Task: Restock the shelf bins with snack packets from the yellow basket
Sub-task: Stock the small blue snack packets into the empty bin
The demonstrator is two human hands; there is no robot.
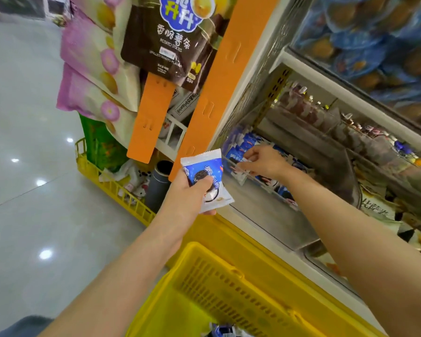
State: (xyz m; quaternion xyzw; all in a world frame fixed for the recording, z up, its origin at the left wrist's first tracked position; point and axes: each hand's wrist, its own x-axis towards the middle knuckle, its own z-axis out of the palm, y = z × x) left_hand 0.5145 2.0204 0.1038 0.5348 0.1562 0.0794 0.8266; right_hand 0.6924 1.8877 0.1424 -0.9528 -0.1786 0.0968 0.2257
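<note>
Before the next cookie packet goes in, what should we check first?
1. Left hand grips the cookie packet with the thumb across its front: ok.
2. Packet matches the blue packets already in the shelf bin: looks ok.
3. Right hand out of the bin: not ok, it pinches a bin packet.
4. Room left in the bin: cannot tell, its clear front blurs the view.
5. More stock in the yellow basket: ok, some basket packets show at the bottom.
</note>
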